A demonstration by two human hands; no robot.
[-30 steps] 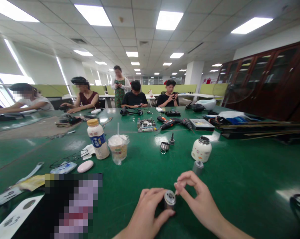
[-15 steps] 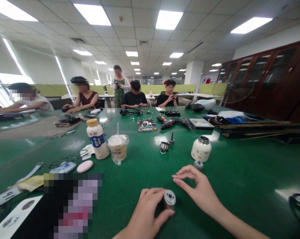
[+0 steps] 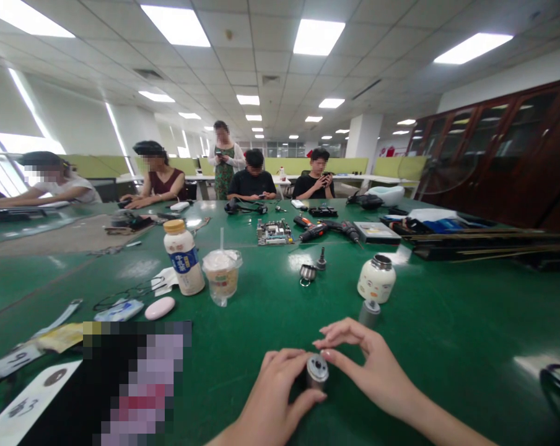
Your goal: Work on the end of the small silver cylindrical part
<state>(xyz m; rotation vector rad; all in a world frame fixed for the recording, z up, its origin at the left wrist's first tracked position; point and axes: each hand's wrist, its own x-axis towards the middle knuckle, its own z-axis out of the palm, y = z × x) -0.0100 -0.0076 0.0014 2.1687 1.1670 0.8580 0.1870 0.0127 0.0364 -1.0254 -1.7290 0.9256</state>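
Note:
My left hand [image 3: 273,393] is closed around a small metal cylinder, which looks like an electric motor [image 3: 318,370], standing upright on the green table. Its flat end, with small dark holes, faces up. Just above and beside that end is my right hand [image 3: 373,365], thumb and forefinger brought together in a pinch. Whatever lies between those fingertips is too small to make out. A second metal cylinder [image 3: 369,314] of the same look stands beyond the right hand, in front of a cream jar [image 3: 376,279] with drawn faces.
On the green table [image 3: 261,328] are a bottle [image 3: 184,257], a plastic cup with a straw [image 3: 221,275], a pink oval case [image 3: 160,308], a small metal pot [image 3: 307,274], a circuit board [image 3: 274,232] and power drills [image 3: 312,230]. Several people sit or stand beyond.
My right hand has moved down and left, bringing its fingertips to the motor's top edge. More of the second cylinder shows now. The left hand has stayed in place on its motor.

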